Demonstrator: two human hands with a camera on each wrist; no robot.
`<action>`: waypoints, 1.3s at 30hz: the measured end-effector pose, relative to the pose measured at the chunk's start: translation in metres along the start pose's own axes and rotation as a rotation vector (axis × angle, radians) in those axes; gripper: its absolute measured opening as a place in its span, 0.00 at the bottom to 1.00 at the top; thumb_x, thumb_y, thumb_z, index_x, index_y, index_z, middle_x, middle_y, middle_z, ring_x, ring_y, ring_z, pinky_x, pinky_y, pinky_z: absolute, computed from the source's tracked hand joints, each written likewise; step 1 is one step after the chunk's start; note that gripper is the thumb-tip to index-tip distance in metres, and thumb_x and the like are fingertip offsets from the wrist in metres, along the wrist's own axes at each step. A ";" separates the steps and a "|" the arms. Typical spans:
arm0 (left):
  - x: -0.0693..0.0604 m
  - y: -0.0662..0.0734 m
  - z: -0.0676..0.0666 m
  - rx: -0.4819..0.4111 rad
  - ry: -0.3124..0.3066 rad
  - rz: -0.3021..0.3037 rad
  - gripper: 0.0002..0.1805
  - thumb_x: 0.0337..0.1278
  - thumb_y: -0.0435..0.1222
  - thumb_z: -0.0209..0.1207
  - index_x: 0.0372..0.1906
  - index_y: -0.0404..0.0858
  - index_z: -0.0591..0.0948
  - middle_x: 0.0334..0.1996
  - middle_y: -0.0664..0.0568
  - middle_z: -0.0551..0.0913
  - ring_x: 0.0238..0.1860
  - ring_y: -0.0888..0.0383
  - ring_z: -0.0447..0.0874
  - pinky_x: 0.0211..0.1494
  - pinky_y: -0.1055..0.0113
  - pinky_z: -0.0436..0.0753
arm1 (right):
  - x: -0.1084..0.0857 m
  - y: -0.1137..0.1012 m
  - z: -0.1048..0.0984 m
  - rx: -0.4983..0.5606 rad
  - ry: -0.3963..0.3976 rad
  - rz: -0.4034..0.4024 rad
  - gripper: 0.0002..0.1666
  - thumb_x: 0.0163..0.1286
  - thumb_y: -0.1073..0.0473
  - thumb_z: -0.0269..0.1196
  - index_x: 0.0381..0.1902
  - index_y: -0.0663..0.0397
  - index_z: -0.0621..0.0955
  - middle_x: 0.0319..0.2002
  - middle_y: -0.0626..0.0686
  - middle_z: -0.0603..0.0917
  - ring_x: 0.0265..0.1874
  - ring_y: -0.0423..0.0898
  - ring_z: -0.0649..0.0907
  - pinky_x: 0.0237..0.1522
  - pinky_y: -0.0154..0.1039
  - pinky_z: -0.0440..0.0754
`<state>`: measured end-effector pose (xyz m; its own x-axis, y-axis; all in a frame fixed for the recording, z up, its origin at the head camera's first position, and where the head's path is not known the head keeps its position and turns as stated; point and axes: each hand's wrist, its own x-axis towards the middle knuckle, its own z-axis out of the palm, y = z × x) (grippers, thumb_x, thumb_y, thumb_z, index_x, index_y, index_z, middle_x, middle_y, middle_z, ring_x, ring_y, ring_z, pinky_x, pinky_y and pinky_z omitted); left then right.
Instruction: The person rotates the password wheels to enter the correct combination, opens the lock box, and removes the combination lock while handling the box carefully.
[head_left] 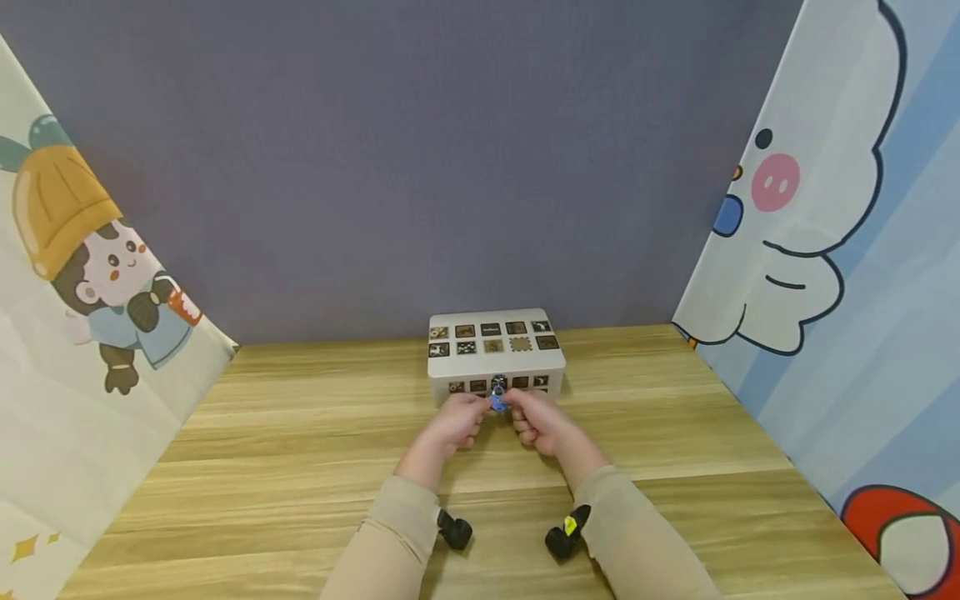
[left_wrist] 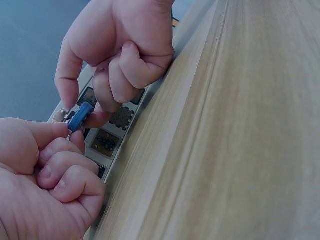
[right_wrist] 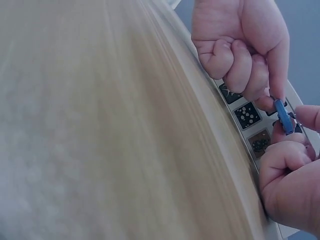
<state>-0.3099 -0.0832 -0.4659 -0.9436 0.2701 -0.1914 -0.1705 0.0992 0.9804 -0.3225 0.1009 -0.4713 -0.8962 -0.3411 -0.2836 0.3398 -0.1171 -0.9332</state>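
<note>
A small blue padlock [head_left: 498, 402] hangs at the metal latch [head_left: 498, 382] on the front of a white box [head_left: 495, 364] printed with small square pictures. My left hand [head_left: 457, 421] pinches one end of the padlock [left_wrist: 80, 117] between thumb and forefinger, its other fingers curled in. From the opposite side, my right hand [head_left: 542, 421] holds the padlock [right_wrist: 284, 117] with thumb and forefinger. In the left wrist view, a small shiny metal part [left_wrist: 60, 116] shows beside the blue body. Fingertips partly hide the padlock and latch.
The box stands on a wood-grain table [head_left: 315, 433], near a grey back panel [head_left: 450, 167]. Printed cloths flank the table, with a cartoon child [head_left: 112, 267] on the left and a white cartoon animal [head_left: 810, 208] on the right. Black devices [head_left: 453, 531] are attached at both sleeves.
</note>
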 end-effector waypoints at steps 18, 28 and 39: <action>0.000 -0.001 0.003 -0.012 -0.003 0.005 0.12 0.76 0.37 0.52 0.46 0.31 0.80 0.17 0.59 0.63 0.14 0.65 0.55 0.16 0.74 0.58 | 0.003 0.004 0.003 -0.062 0.041 -0.033 0.07 0.65 0.58 0.63 0.30 0.55 0.79 0.13 0.43 0.61 0.11 0.36 0.57 0.12 0.29 0.53; 0.001 -0.001 0.003 -0.017 0.004 0.009 0.11 0.75 0.36 0.52 0.44 0.30 0.79 0.17 0.59 0.63 0.14 0.65 0.54 0.15 0.73 0.57 | 0.002 0.003 0.005 -0.063 0.032 -0.038 0.07 0.66 0.59 0.62 0.29 0.55 0.79 0.13 0.42 0.61 0.11 0.36 0.57 0.11 0.29 0.53; -0.001 0.001 0.004 -0.020 0.006 0.000 0.12 0.75 0.36 0.52 0.46 0.29 0.79 0.17 0.59 0.63 0.14 0.65 0.54 0.15 0.74 0.58 | 0.003 0.003 0.004 -0.072 0.037 -0.026 0.07 0.65 0.57 0.61 0.32 0.56 0.79 0.14 0.42 0.62 0.11 0.36 0.57 0.11 0.29 0.54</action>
<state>-0.3083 -0.0790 -0.4648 -0.9451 0.2647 -0.1916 -0.1765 0.0798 0.9811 -0.3230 0.0952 -0.4744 -0.9148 -0.3037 -0.2663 0.2965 -0.0571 -0.9533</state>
